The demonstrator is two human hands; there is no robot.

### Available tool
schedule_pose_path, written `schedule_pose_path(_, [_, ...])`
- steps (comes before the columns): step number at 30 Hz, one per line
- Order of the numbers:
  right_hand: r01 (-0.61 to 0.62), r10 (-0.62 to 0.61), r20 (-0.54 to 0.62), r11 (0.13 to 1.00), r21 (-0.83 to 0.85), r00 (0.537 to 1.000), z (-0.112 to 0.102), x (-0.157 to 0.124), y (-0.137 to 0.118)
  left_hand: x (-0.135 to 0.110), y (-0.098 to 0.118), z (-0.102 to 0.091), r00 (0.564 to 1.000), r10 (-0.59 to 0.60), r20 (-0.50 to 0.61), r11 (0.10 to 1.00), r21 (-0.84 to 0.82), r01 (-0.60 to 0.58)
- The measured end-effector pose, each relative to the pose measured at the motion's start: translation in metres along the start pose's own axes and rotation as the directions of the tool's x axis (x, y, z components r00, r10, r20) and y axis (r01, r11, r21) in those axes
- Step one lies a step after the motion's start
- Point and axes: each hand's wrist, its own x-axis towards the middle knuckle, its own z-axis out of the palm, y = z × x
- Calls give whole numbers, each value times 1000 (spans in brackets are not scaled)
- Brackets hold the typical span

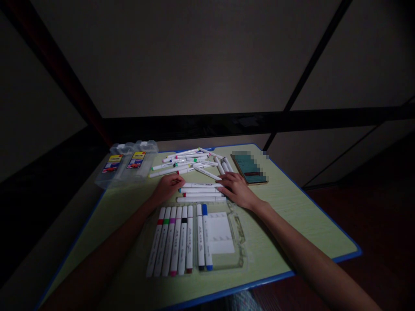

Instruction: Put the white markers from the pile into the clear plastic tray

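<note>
The case [126,166] lies aside, seemingly for room. The curled left hand [167,188] meets one end of the stacked-up markers [201,190], the spread right hand [238,190] the other, perhaps steadying them; whether either grips, I cannot tell. Rightmost lies the phone [248,166].

Markers [201,199], white, coloured accents: eight lying side by side in clear tray [240,233]; four crosswise just beyond, roughly parallel; remainder strewn behind, many overlapping.

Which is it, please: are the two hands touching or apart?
Apart: the head view shows markers in the gap between left hand and right hand.
</note>
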Motion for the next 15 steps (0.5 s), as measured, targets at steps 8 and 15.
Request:
schedule_pose_path(8, [9, -9, -12, 999, 34, 1000, 1, 1, 3, 0, 3, 0, 1000, -15, 2, 1000, -6, 15])
schedule_pose_path(15, [12, -9, -37, 997, 78, 999, 1, 2, 3, 1, 2, 0, 1000, -4, -7, 1000, 0, 4])
